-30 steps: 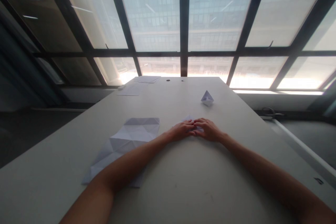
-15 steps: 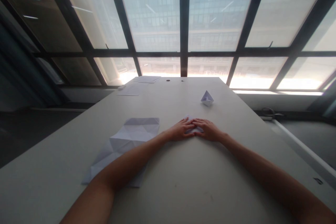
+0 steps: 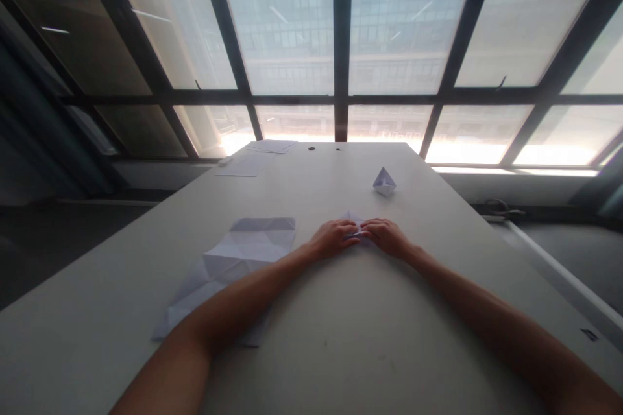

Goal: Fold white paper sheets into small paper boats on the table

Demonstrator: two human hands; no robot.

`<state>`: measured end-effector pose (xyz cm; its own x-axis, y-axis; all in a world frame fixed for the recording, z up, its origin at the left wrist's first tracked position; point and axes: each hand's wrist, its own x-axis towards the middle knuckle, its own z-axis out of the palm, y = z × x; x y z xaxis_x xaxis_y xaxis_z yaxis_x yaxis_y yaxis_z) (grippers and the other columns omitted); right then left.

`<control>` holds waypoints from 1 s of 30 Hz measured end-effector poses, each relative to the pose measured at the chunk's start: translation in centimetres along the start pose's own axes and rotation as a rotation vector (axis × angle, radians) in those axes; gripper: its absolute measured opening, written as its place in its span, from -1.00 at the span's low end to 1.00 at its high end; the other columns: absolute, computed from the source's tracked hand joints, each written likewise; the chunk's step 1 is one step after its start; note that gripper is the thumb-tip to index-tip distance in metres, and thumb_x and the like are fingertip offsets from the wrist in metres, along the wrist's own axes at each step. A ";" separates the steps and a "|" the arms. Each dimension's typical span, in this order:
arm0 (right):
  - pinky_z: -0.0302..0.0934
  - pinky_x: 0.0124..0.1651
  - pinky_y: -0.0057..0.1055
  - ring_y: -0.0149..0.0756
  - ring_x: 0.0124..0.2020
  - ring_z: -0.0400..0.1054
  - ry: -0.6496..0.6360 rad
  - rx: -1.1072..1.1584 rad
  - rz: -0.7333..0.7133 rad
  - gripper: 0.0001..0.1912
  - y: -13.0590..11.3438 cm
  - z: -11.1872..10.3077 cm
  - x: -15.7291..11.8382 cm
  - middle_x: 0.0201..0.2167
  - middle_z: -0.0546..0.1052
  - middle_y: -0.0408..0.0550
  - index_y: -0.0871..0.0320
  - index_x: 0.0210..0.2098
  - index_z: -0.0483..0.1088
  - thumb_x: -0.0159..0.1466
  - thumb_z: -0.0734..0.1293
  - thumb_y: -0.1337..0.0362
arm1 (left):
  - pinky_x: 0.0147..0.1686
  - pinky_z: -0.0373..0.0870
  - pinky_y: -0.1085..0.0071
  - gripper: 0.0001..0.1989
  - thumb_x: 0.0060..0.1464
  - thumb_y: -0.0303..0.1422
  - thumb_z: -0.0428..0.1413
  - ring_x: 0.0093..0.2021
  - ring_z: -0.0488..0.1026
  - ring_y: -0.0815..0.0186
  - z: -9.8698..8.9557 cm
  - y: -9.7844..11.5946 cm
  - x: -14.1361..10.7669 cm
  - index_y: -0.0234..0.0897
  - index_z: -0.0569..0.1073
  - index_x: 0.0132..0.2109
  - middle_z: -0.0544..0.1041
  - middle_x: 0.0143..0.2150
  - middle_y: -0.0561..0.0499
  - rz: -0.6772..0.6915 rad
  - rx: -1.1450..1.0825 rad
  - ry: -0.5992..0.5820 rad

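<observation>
Both hands meet over a small folded piece of white paper (image 3: 354,216) on the table. My left hand (image 3: 333,238) grips its left side, the fingers bent over it and the thumb low at the near edge. From the right, my right hand (image 3: 388,237) has its fingers curled onto the same paper. Much of the paper is hidden under the fingers; its pointed far end shows between them. Beyond my right hand a folded paper boat (image 3: 384,183) stands upright. A large creased sheet (image 3: 253,248) lies to the left, partly under my left forearm.
The white table (image 3: 311,363) stretches away to a wall of windows (image 3: 287,26). Several flat paper sheets (image 3: 270,146) lie at its far left corner. Two small dark spots sit near the far edge. A dark curtain (image 3: 43,97) hangs at the left.
My fingertips have drawn slightly apart and curled in, where before they lay flatter and overlapped on the paper. More of the folded paper's middle shows. The boat and the creased sheet stay put.
</observation>
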<state>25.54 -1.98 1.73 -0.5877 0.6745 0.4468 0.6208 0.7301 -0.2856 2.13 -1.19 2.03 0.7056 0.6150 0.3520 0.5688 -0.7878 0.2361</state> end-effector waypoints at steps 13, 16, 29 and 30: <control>0.30 0.03 -0.22 -0.15 -0.06 0.43 0.187 -0.046 0.240 -0.56 1.2 1.1 -0.5 -0.05 0.53 0.04 0.07 0.17 0.35 0.31 0.27 0.38 | 0.14 0.31 0.13 -0.64 0.21 -0.51 0.02 0.05 0.45 0.12 0.1 -1.0 -0.1 -0.20 0.49 0.10 0.52 0.06 -0.11 -0.332 0.153 0.134; 0.25 0.15 -0.08 -0.08 0.08 0.34 0.183 -0.098 0.190 -0.58 1.3 1.1 -0.5 0.03 0.47 0.09 0.06 0.11 0.43 0.26 0.29 0.43 | 0.29 0.14 0.09 -0.60 0.20 -0.57 -0.02 0.17 0.38 0.17 0.5 -1.2 -0.1 -0.14 0.54 0.05 0.46 0.18 -0.04 -0.169 0.132 0.087; -0.26 0.40 0.12 -0.03 0.43 -0.09 -0.211 -0.118 0.188 -0.37 0.8 1.9 -0.4 0.40 0.09 0.20 0.18 0.39 0.09 0.43 0.10 0.02 | 0.36 -0.15 0.02 -0.28 0.33 0.04 -0.13 0.46 -0.13 0.02 1.2 -0.8 -0.3 -0.28 -0.01 0.45 -0.02 0.45 -0.27 -0.032 0.093 -0.235; -0.25 0.39 0.11 -0.03 0.43 -0.11 -0.221 -0.125 0.204 -0.35 0.9 2.0 -0.4 0.41 0.07 0.20 0.20 0.40 0.07 0.43 0.08 0.00 | 0.36 -0.17 0.01 -0.27 0.33 0.06 -0.14 0.46 -0.14 0.02 1.2 -0.8 -0.3 -0.28 0.00 0.45 -0.03 0.46 -0.27 -0.043 0.102 -0.242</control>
<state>25.31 -1.42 -0.37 -0.5344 0.8230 0.1927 0.7881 0.5676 -0.2382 1.96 -0.67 0.65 0.7533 0.6478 0.1133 0.6316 -0.7607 0.1498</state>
